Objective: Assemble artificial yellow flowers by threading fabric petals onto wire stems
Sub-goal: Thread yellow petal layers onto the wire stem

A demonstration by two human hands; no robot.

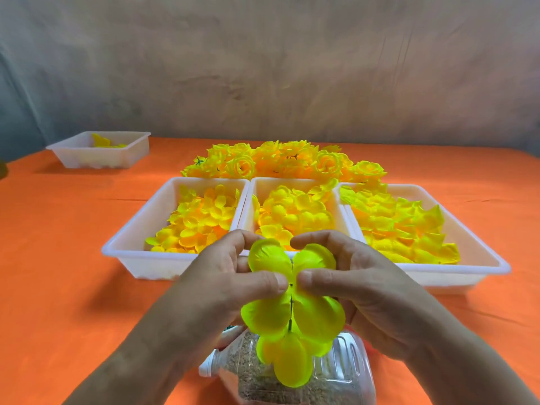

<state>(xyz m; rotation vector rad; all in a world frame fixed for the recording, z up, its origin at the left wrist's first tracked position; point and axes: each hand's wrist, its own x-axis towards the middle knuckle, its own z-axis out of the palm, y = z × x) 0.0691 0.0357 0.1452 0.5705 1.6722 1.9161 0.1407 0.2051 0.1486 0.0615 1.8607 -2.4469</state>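
I hold a yellow fabric petal piece point(268, 258) in front of me with both hands. My left hand point(225, 276) pinches its left half with thumb and fingers. My right hand point(356, 276) pinches its right half. A dark wire stem point(291, 314) pokes through the hole in the petal's centre, between my two thumbs. More yellow petal layers point(292, 346) hang on the stem below. The stem's lower end is hidden behind those petals.
Three white trays of loose yellow petals stand side by side: left point(137, 232), middle point(263, 185), right point(482, 258). Finished yellow flowers point(286, 159) are heaped behind them. A smaller white tray point(73, 153) sits far left. A clear plastic bottle of grit point(336, 375) lies below my hands on the orange cloth point(58, 258).
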